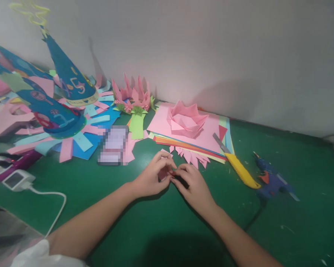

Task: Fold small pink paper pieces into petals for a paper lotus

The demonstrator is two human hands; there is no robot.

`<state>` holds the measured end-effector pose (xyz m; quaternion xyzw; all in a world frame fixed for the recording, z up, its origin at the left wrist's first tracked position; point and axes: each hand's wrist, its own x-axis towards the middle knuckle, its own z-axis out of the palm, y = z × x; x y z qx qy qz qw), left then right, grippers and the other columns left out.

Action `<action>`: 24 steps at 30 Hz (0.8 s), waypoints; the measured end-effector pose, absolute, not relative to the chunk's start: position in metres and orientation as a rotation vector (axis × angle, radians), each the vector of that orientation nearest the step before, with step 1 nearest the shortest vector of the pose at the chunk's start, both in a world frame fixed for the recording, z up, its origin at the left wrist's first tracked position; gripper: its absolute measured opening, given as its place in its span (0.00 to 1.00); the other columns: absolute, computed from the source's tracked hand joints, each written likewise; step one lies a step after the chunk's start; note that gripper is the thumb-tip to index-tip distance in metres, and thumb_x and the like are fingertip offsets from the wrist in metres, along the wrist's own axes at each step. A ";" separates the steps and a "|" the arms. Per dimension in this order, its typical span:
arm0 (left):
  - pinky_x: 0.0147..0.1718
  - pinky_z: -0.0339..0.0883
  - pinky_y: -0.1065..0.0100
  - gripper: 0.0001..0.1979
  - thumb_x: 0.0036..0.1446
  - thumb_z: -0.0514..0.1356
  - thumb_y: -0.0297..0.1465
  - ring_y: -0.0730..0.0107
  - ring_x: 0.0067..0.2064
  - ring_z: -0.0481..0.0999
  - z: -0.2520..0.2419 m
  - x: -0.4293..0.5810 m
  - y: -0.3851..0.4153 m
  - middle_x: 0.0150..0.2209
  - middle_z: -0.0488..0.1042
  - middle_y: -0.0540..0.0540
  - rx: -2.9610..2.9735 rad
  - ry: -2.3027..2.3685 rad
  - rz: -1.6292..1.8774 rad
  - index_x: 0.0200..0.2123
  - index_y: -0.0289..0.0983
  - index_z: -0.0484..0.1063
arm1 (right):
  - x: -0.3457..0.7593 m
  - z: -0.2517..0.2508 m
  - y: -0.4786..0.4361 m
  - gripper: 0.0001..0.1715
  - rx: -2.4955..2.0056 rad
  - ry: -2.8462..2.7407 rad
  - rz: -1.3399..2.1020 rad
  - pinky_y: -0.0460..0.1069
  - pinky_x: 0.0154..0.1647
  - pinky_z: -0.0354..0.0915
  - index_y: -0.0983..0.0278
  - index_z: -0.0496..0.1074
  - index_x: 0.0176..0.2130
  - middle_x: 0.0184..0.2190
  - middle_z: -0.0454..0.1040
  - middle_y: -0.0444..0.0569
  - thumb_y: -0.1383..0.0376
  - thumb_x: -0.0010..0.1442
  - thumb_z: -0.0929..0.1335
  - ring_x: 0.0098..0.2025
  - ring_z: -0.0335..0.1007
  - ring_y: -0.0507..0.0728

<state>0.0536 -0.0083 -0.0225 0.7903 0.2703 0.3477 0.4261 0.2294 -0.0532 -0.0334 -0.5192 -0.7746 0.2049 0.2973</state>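
Observation:
My left hand is closed in a pinch around a small pink paper piece, mostly hidden by the fingers. Against it, at the left fingertips, my right hand is also pinched, its thumb and fingers meeting at the paper's edge. Just beyond the hands lies a fan of pointed pink paper strips. Behind them a folded pink paper flower rests on a stack of coloured paper.
A yellow cutter knife with its blade out and a blue glue gun lie on the right of the green table. At left stand blue cone hats, a pink paper crown, a blurred-out phone and a white-cabled device.

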 end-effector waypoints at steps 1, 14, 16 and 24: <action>0.42 0.69 0.67 0.13 0.52 0.57 0.21 0.67 0.46 0.66 -0.021 0.053 -0.008 0.43 0.59 0.43 2.009 0.651 0.870 0.41 0.38 0.63 | 0.230 -0.034 -0.053 0.07 -1.377 -2.039 0.549 0.53 0.39 0.63 0.62 0.71 0.38 0.34 0.68 0.50 0.67 0.60 0.64 0.39 0.65 0.58; 0.50 0.63 0.62 0.15 0.50 0.60 0.22 0.63 0.51 0.64 -0.024 0.051 -0.011 0.48 0.61 0.41 2.163 0.604 0.759 0.42 0.38 0.64 | 0.236 -0.025 -0.059 0.09 -1.509 -1.682 0.730 0.45 0.26 0.58 0.62 0.65 0.29 0.23 0.65 0.42 0.63 0.61 0.62 0.24 0.61 0.51; 0.47 0.65 0.64 0.13 0.47 0.59 0.18 0.64 0.49 0.66 -0.025 0.052 -0.010 0.45 0.63 0.42 2.131 0.657 0.840 0.37 0.37 0.66 | 0.236 -0.026 -0.060 0.08 -1.467 -1.600 0.820 0.44 0.27 0.60 0.62 0.65 0.31 0.24 0.66 0.42 0.62 0.61 0.63 0.26 0.63 0.50; 0.38 0.66 0.69 0.04 0.47 0.63 0.21 0.69 0.40 0.71 -0.026 0.060 -0.012 0.37 0.68 0.45 1.827 0.802 1.041 0.27 0.35 0.72 | 0.238 -0.024 -0.059 0.06 -1.266 -1.476 0.986 0.45 0.33 0.66 0.60 0.69 0.37 0.30 0.71 0.44 0.65 0.61 0.62 0.31 0.69 0.51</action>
